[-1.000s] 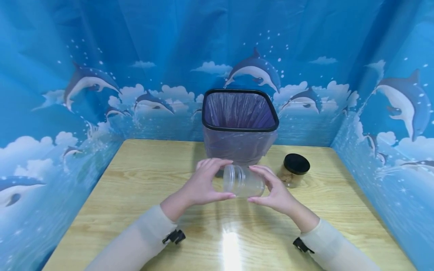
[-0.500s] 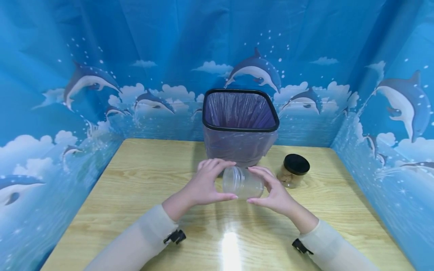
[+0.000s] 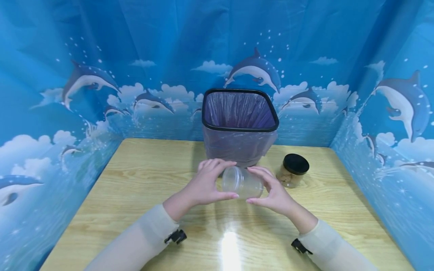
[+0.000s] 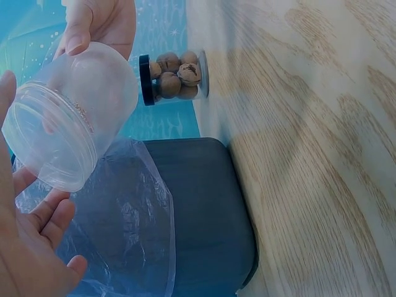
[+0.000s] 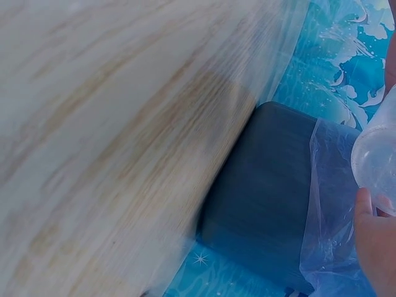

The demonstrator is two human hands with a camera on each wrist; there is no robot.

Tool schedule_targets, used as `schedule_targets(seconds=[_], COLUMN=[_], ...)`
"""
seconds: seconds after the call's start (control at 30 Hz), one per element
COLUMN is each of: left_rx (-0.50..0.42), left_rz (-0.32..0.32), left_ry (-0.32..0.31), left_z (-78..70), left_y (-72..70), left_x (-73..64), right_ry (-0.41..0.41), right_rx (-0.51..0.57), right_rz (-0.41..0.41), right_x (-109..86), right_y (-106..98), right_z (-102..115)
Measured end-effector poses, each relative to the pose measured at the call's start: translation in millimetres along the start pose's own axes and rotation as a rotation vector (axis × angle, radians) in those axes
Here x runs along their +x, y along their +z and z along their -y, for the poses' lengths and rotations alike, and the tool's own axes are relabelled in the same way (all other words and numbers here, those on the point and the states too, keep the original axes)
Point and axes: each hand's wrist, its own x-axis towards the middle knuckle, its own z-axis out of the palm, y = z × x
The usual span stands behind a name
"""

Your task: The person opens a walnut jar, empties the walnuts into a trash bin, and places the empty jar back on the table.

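A clear plastic jar lies on its side in the air between my hands, over the table in front of the bin. My left hand holds its ridged neck end, thumb below and fingers above. At the base end, my right hand grips it the same way. The left wrist view shows small brown crumbs inside the jar near the neck. Only part of the jar shows in the right wrist view, with right-hand fingers at its base.
A bin with a black rim and purple liner stands behind the hands. To its right is a black-lidded jar, holding brown walnut-like balls. Dolphin-printed blue curtains enclose the wooden table at back and sides.
The jar has turned slightly, its neck end facing a little more toward the camera. Both hands stay on it in nearly the same place.
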Motion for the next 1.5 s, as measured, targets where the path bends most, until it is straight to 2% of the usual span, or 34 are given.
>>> schedule_targets(seconds=[0.37, 0.8, 1.13, 1.27, 1.33, 1.5], left_rx=[-0.024, -0.050, -0.043, -0.027, -0.029, -0.014], left_rz=[-0.016, -0.024, -0.015, -0.004, 0.000, 0.020], left_ry=[0.025, 0.108, 0.141, 0.128, 0.101, -0.031], left_z=[0.5, 2.0, 1.1, 0.8, 0.1, -1.9], left_y=[0.7, -0.8, -3.2, -3.3, -3.6, -4.2], left_x=[1.2, 2.4, 2.2, 0.9, -0.1, -1.7], right_ry=[0.015, 0.073, 0.064, 0.043, 0.032, 0.035], right_rx=[-0.003, -0.039, -0.037, -0.018, -0.010, -0.005], right_rz=[-0.006, 0.010, 0.017, 0.005, -0.001, -0.012], right_x=[0.2, -1.5, -1.9, -1.8, -1.6, -1.9], right_y=[-0.2, -5.0, -6.2, -5.6, -5.3, -5.8], right_z=[2.6, 1.4, 2.1, 2.5, 2.8, 2.5])
